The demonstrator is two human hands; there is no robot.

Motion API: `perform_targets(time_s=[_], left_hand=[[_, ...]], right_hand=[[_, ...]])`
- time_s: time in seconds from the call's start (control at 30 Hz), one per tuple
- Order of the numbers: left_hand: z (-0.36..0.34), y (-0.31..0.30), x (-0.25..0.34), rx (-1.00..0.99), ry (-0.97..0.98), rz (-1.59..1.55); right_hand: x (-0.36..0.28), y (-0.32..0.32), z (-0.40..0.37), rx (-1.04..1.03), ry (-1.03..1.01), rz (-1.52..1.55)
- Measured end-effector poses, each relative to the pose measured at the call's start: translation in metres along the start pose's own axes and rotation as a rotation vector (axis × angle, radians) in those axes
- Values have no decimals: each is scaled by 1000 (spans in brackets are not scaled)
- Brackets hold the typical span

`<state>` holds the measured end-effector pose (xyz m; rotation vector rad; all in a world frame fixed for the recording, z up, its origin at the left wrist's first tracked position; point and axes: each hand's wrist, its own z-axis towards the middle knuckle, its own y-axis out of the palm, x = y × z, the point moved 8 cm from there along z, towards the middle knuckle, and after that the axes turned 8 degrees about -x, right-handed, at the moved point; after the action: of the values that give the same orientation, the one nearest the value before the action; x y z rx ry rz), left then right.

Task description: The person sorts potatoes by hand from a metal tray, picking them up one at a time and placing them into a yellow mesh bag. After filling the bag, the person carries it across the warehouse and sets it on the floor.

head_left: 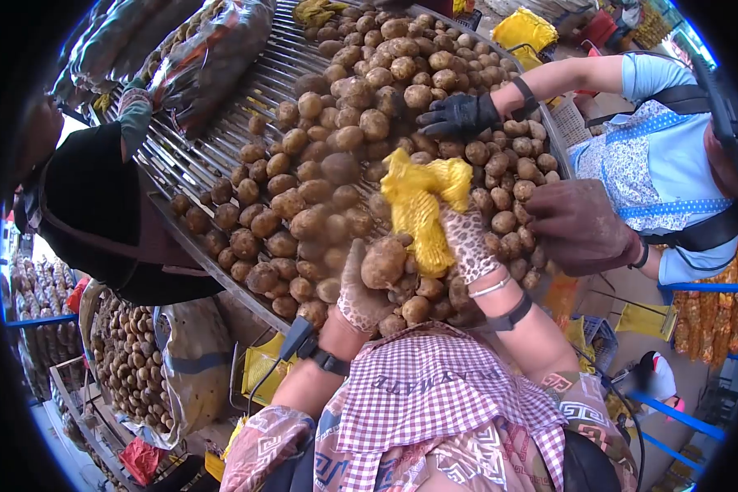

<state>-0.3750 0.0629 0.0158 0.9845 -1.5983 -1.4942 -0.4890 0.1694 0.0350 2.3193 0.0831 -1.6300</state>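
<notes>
My left hand (359, 297), in a leopard-print glove, grips a brown potato (383, 261) at the near edge of the roller table (213, 156). My right hand (469, 239), gloved the same way, holds up a yellow mesh bag (422, 205) bunched just beside that potato. Both hands hover over the pile of potatoes (361, 123) that covers the rollers.
A person on the right reaches into the pile with a black-gloved hand (459, 115) and a brown-gloved hand (578, 225). Another person in black (90, 213) stands at the left. Filled mesh sacks (197, 49) lie at the far left; a sack of potatoes (139, 361) sits below.
</notes>
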Motion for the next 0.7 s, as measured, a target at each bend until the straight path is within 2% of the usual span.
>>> perform_targets(time_s=[0.07,0.1,0.13,0.17,0.2,0.27,0.3,0.33,0.4,0.43,0.47,0.5,0.53,0.57,0.6,0.63,0.67,0.7], left_hand=[[-1,-1,3,61,19,0],[-2,-7,7,95,56,2],[-4,-12,9,129,88,4],[-3,5,10,340,192,-17],[0,-4,9,338,186,-11],[0,-43,12,292,269,143],[-1,-42,15,217,309,227],[-2,-41,17,143,355,307],[-5,-29,7,264,170,34],[-3,-8,4,7,79,44],[-4,0,5,10,87,47],[-6,5,10,141,174,103],[-11,6,15,275,259,155],[-10,9,16,267,312,48],[-9,-5,16,264,318,54],[-10,-27,23,230,394,193],[-11,-27,20,214,408,133],[-12,-26,17,197,421,73]], right_hand=[[-4,-18,5,44,-102,-24],[-16,-9,2,-44,-189,-107],[-19,-6,-6,-47,-184,-106],[-43,20,-25,-182,-282,-282],[-56,43,-39,-312,-384,-457],[-53,79,-70,-385,-906,-1095],[-45,81,-65,-387,-877,-1025],[-37,65,-46,-354,-622,-778],[-4,4,0,39,-46,-373],[6,-10,5,72,37,-89],[11,-15,5,95,122,188],[-6,-11,4,28,-2,162],[-10,-7,-3,15,3,160],[-35,11,-14,-115,-169,-88],[-50,32,-29,-238,-345,-334],[-56,53,-49,-307,-576,-600],[-54,73,-72,-369,-813,-869],[-31,86,-78,-586,-791,-945]])
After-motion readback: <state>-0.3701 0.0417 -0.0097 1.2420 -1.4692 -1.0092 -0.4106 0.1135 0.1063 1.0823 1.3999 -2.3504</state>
